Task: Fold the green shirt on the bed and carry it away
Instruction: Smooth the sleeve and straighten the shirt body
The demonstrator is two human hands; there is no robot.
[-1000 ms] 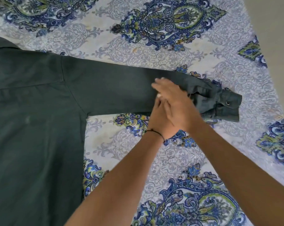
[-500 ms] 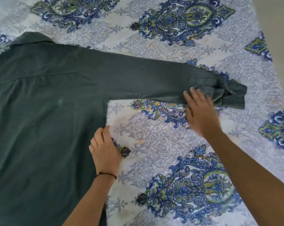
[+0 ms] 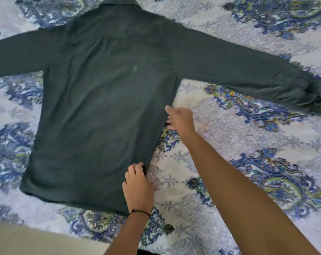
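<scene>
Light is soft and even, pretty bright, kinda daylight-ish, and there's no telling which side it comes from. No glare anywhere. Shadows are faint, just a thin soft one on the bed sheet [image 3: 248, 162] right by the left hand [image 3: 137, 186]. The green shirt [image 3: 104, 107] reads dark and flat, with hardly any fabric detail. The whole frame has motion blur, worst on the sheet pattern along the left edge and top corners. The right hand [image 3: 180, 119] has smeared fingers. The wide-angle lens bows the sleeves near the edges.
</scene>
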